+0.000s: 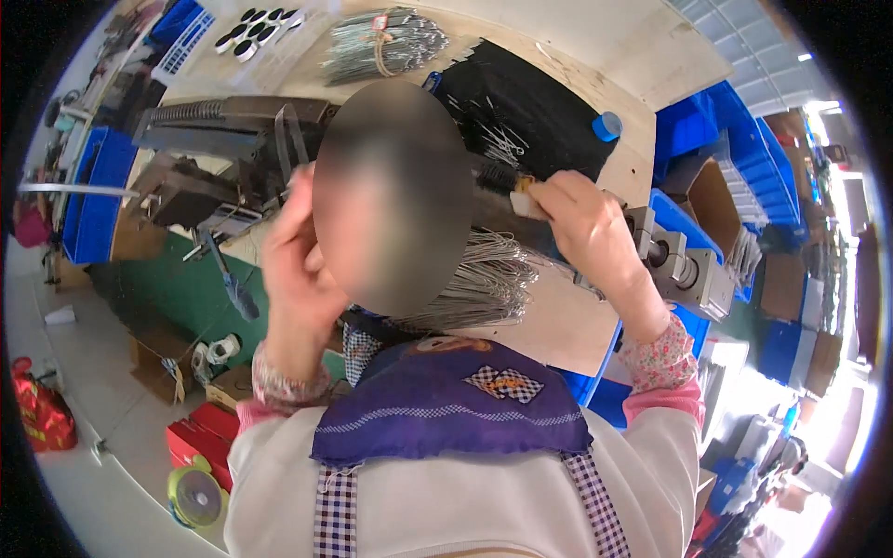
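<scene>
My left hand (pixel 299 249) is raised beside a blurred oval patch, its fingers curled. That patch hides its fingertips and whatever they may hold. Off to the right, my right hand (pixel 588 228) pinches a small brush (pixel 498 177) with dark bristles and a pale, block-like end. Below the brush, a thick bundle of thin metal wires (pixel 493 284) lies on the wooden bench (pixel 567 321). A black mat (pixel 558 116) spreads beyond my right hand, with several loose looped wire pieces (pixel 502 141) on it.
Dark metal machinery (pixel 186 191) stands left of my left hand; a grey metal fixture (pixel 688 270) is right of my right wrist. Further back lie a tied wire bundle (pixel 386 48), a blue round lid-like object (pixel 607 126) and several black-and-white round pieces (pixel 256 35). Blue bins (pixel 735 139) line the right.
</scene>
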A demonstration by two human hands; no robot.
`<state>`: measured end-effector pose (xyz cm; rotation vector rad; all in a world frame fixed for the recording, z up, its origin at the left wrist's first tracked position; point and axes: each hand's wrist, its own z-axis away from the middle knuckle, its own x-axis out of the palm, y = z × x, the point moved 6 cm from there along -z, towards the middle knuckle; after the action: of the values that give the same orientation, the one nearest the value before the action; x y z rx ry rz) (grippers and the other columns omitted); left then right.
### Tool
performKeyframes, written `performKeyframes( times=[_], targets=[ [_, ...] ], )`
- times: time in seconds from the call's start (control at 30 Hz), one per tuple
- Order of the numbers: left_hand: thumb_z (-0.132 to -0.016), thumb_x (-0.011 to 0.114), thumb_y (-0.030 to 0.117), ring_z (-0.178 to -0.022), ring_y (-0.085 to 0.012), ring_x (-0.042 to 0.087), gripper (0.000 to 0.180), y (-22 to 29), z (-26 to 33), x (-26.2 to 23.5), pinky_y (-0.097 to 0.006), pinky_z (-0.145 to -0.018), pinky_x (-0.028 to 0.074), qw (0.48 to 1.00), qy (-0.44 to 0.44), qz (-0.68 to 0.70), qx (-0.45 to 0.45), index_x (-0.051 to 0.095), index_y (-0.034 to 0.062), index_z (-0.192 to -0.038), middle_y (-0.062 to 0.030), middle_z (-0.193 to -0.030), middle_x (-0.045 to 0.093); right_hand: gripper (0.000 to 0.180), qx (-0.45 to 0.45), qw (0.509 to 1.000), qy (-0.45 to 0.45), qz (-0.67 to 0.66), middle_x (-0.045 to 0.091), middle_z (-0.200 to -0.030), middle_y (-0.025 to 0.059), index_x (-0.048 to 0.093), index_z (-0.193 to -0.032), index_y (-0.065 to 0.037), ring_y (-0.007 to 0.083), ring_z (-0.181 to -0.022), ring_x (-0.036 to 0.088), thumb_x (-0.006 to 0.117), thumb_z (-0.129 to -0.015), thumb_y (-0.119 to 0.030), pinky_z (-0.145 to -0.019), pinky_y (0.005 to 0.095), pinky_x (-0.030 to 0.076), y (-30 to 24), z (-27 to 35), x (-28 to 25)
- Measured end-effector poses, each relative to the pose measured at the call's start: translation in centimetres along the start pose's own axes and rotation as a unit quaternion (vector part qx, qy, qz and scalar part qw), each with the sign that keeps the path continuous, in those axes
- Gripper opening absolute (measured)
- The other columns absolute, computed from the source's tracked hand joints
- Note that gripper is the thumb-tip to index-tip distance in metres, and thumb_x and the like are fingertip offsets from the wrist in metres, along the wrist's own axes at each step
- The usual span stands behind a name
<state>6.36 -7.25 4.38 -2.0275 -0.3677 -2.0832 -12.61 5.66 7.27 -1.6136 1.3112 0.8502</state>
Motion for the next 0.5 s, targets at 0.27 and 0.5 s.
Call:
performKeyframes(
  times=[0.27,0.5],
  targets=[
    [-0.091,0.056,0.027,-0.058,-0.0173,0.059,0.030,-4.4,-3.1,-1.7,-0.030,-0.057,0.044,0.575,-0.002,-0.816,-0.065,0.072,0.0012,-0.086,-0.0143,-0.065,0.062,0.012,0.066,0.993,-0.039,0.090,0.060,-0.086,0.0179,0.063,-0.090,0.000,0.0359,-0.086,0.061,0.060,-0.080,-0.007,-0.073,0.0425,0.050,6.9,-5.0,4.2],
    [-0.082,0.059,0.027,-0.061,-0.0265,0.063,0.028,-7.7,-11.8,-5.3,-0.035,-0.059,0.047,0.603,-0.034,-0.797,-0.033,0.071,0.0020,-0.081,-0.0184,-0.064,0.061,0.011,0.029,0.994,-0.035,-0.098,0.058,-0.083,0.0123,0.063,-0.083,-0.002,0.0318,-0.083,0.060,0.066,-0.076,-0.011,-0.070,0.0389,0.050,3.9,-1.3,-0.4]
  ],
)
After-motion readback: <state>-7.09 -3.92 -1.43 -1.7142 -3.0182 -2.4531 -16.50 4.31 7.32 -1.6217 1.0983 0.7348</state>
